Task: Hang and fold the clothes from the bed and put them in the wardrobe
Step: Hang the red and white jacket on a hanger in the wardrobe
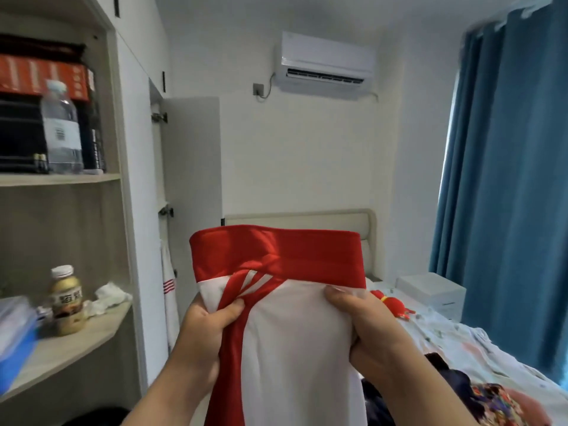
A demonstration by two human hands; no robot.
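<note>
Both hands, left (pixel 212 321) and right (pixel 365 324), grip the red-and-white striped fabric garment (pixel 295 327), held upright, long axis vertical; the white open wardrobe door (pixel 192 167) stands ahead-left, nearer the left hand.

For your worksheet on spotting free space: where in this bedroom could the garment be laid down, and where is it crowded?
Free: the pale floral bedsheet between the red plush toy and the dark patterned clothes. Crowded: the lower wooden shelf, holding a gold drink bottle and crumpled white tissue.

Garment (pixel 295 333) white, red band on top, red-white stripes; curtain (pixel 507 179) blue; bedsheet (pixel 461 342) pale, floral print; wardrobe door (pixel 192 167) white.
</note>
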